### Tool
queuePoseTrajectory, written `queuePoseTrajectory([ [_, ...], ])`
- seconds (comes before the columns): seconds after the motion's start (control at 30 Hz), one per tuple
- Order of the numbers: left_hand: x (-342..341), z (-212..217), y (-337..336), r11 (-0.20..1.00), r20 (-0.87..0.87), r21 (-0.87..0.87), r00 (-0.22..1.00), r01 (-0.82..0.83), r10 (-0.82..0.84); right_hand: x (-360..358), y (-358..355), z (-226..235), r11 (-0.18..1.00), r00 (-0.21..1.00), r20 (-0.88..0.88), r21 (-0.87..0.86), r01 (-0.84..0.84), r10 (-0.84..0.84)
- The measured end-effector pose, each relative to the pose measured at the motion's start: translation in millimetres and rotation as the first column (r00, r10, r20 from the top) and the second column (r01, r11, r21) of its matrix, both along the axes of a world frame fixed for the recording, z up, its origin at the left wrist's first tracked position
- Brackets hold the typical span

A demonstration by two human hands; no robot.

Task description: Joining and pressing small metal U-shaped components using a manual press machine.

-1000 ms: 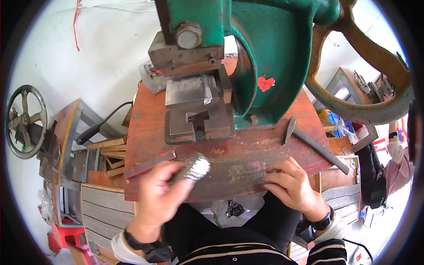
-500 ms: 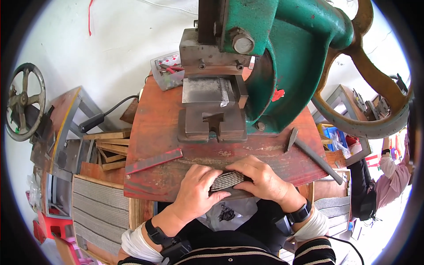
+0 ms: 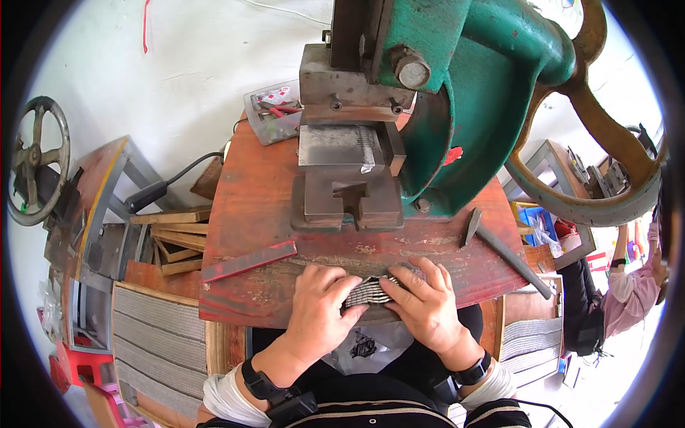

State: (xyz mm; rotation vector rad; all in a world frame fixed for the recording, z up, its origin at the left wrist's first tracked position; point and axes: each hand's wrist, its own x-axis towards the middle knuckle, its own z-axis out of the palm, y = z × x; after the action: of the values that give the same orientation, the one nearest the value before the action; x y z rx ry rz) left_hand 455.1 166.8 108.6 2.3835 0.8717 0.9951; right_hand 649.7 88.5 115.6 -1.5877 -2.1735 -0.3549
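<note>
At the table's front edge, my two hands hold a small, thick bundle of ridged pieces (image 3: 367,293), striped grey-white and dark. My left hand (image 3: 317,303) pinches the bundle's left end between thumb and fingers. The fingertips of my right hand (image 3: 430,305) close on its right end, the other fingers bent above. What the strips are made of cannot be told. Beyond them stands a green hand press (image 3: 489,114) with a steel block below its ram. A bright metal plate (image 3: 332,146) lies on that block.
A hammer (image 3: 499,247) lies on the wooden table (image 3: 250,192) to the right, a red bar (image 3: 250,261) to the left. A clear box of tools (image 3: 277,120) sits behind. Trays of grey strips (image 3: 158,349) flank the table. Another person (image 3: 628,296) is at far right.
My right hand has shifted slightly right and its upper fingers have lifted, uncovering more of the bundle's right end. My left hand keeps its pinch. The view has moved slightly.
</note>
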Motion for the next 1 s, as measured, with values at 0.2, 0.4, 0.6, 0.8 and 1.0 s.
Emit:
queuePoseTrajectory([
  [0.2,12.8,4.8,-1.7,0.996,0.039,-0.062,0.998,0.060,-0.057,-4.9,4.7,-0.7,0.980,0.980,-0.156,-0.171,0.097,-0.125],
  [0.4,10.2,0.1,1.7,0.996,-0.021,-0.032,0.997,0.078,-0.079,-7.5,9.3,2.0,0.978,0.989,-0.089,-0.179,0.103,-0.120],
  [0.6,-0.6,-1.7,1.7,0.993,0.001,-0.048,0.994,0.106,-0.106,-3.8,17.4,3.4,0.970,0.905,-0.416,-0.167,-0.177,0.094],
  [0.8,-2.5,0.8,1.0,0.997,-0.014,-0.024,0.997,0.076,-0.076,-8.9,5.3,1.4,0.984,0.939,-0.338,-0.180,-0.005,-0.057],
  [1.0,-2.4,-2.5,5.7,0.993,0.000,-0.034,0.994,0.112,-0.112,-11.9,9.3,9.7,0.984,0.991,-0.120,-0.177,0.035,-0.056],
])
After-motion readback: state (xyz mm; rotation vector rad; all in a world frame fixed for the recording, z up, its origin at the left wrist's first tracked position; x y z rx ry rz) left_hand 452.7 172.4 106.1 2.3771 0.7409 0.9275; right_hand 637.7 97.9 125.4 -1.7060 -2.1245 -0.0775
